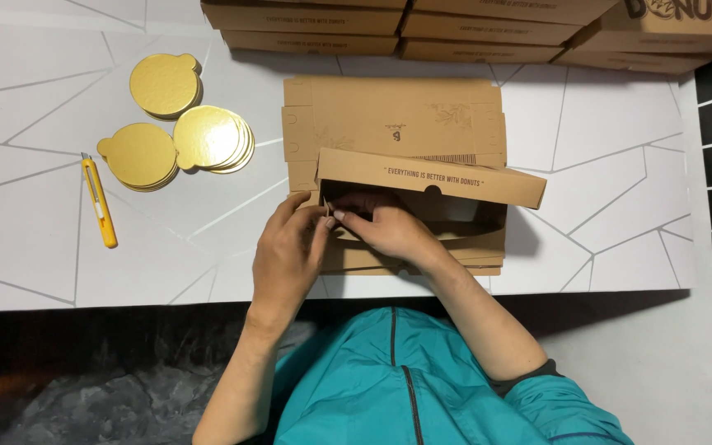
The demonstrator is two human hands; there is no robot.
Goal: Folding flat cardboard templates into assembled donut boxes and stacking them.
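While half-folded, the brown cardboard box (422, 177) sits mid-worktop (620, 165) | left hand (286, 251) pinches side flap | right hand (385, 227) grips inner wall | light, creasable board; hold near folds.

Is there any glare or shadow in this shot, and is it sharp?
Head view: sharp throughout; glare on the gold discs; the box throws a soft shadow rightward on the table; both hands, left and right, evenly lit.

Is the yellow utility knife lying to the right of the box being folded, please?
No, the yellow utility knife lies on the white table well to the left of the brown cardboard box, below the gold round boards.
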